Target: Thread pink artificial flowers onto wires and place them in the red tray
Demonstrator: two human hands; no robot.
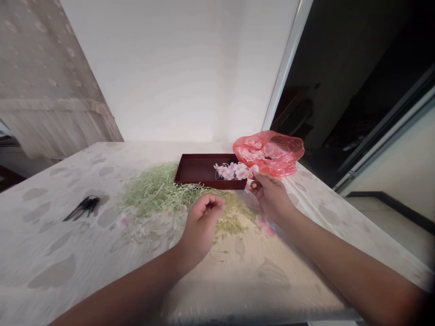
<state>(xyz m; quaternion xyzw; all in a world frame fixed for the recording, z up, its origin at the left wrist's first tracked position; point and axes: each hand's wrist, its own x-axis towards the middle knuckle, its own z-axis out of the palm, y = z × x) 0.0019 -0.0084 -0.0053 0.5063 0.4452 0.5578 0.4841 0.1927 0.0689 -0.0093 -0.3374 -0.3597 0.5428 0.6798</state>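
The work looks to be at an early point: the dark red box (pixel 197 169) sits on the counter (pixel 102 260), its inner surface in plain view at the left, while most of the loose material lies outside it. A spray of pink and white artificial blossoms (pixel 240 171) is over the right part of the box, its right end pinched between the thumb and fingers of the right hand (pixel 273 194); whether its blossoms touch the box floor cannot be told. The left hand (pixel 200 224) is near the front of the box, above the shreds, with its fingers curled in toward the thumb; whether the tips meet or hold anything small cannot be told. Pale green shredded filler (pixel 149 183) is heaped at the left of the box and along its front, with yellowish shreds (pixel 238 212) nearer the right hand. More pink blossoms show through the translucent red plastic bag (pixel 287 166) just beside the box's right end, and some blurred pink pieces (pixel 267 227) lie below the right wrist. A small black item (pixel 84 207) lies at the left, well apart from the box.
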